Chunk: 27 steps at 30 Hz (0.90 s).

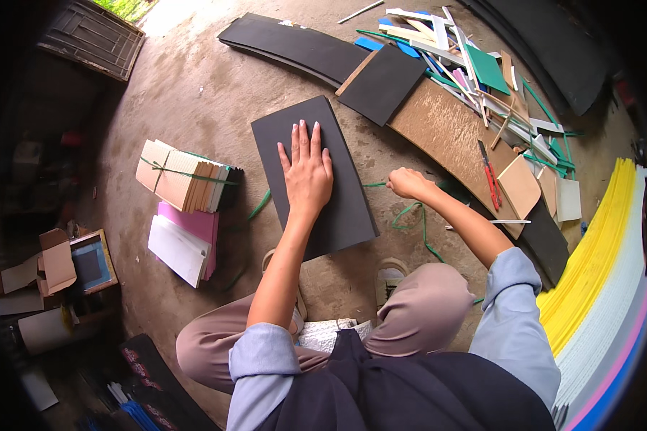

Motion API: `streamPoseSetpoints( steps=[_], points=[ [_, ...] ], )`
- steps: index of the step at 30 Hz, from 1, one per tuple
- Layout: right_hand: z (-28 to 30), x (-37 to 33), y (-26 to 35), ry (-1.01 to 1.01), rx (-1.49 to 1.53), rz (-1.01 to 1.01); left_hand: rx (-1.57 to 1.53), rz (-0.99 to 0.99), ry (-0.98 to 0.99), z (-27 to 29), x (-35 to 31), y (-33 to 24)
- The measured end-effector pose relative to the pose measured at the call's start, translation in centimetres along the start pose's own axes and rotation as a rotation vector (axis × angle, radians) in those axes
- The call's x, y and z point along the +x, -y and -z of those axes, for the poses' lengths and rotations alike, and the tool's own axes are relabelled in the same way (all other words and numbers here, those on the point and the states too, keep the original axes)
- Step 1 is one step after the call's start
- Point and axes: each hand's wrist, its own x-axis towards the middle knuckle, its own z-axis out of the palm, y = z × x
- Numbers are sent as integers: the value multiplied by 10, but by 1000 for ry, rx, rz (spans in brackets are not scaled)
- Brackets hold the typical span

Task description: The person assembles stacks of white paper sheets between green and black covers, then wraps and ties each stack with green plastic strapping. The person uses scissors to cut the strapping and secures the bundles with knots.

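My left hand (308, 172) lies flat with fingers stretched out on a stack of black sheets (341, 208) on the floor in front of me. Thin green strapping (259, 205) comes out from under the left side of the stack. On the right side, a short length of it runs to my right hand (408, 184), closed in a fist on it. More of the green strapping (425, 228) curls loosely on the floor below that fist.
Left stand a tied bundle of tan sheets (172, 172) and white-and-pink sheets (183, 244). Right is a long worn board (438, 118) with a black piece (384, 82) and a red-handled tool (490, 179). Behind lie colourful offcuts (482, 72); yellow sheets (589, 251) stand at far right.
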Motion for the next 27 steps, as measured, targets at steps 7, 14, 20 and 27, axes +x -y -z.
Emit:
streamPoseSetpoints(
  steps=[7, 14, 20, 27],
  points=[
    [108, -21, 52, -8, 154, 124, -14, 14, -28, -4, -4, 3],
    [89, 2, 167, -232, -80, 151, -1257, 297, -172, 12, -4, 29],
    [50, 20, 200, -567, -365, -15, -1908, 502, -454, 1, -8, 55],
    [10, 14, 240, -1050, -276, -379, -2133, 526, -543, 5, -10, 63]
  ],
)
